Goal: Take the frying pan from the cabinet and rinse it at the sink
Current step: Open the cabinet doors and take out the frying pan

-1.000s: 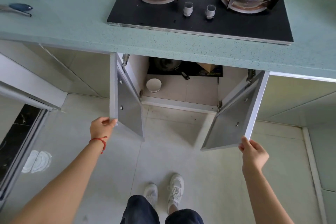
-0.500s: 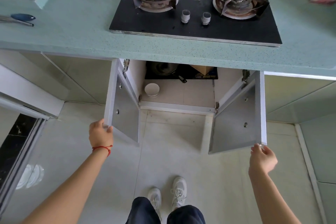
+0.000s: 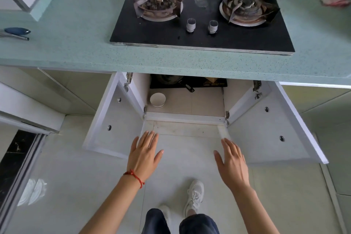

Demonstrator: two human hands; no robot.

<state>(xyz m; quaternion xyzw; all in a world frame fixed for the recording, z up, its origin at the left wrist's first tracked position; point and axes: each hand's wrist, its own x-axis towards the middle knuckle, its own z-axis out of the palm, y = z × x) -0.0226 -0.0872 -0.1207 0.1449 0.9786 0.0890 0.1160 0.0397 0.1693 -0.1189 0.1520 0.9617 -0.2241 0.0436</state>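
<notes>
Now: left hand (image 3: 145, 155) and right hand (image 3: 230, 160) spread flat, empty | frying pan (image 3: 171, 80), probably, sits deep under the bench (image 3: 76, 47) | risk: snagging its handle (image 3: 188, 87) on the cabinet (image 3: 190, 116).

The head camera looks steeply down over the stove (image 3: 202, 19) into the open cabinet (image 3: 186, 100).

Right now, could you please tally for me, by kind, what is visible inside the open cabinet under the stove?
Frying pan, with its dark handle pointing out: 1
Black flat appliance under the pan: 1
Round white container on the cabinet floor: 1
Brown box, mostly hidden at the back: 1
Total: 4
</notes>
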